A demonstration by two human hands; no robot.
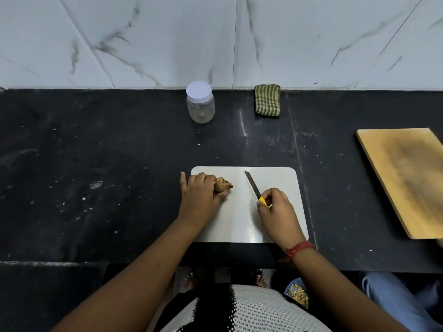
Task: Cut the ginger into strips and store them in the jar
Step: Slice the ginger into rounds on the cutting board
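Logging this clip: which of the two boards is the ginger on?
The white board under both hands; the ginger lies at its left end. The wooden board at right is bare.

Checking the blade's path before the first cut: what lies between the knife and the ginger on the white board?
Nothing. In the head view only bare white cutting board separates the knife from the ginger.

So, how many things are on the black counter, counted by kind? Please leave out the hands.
Cutting boards: 2, white cutting board and wooden board
Jars: 1, jar
Knives: 1, knife
Ginger pieces: 1, ginger
Cloths: 1, striped cloth
Total: 6
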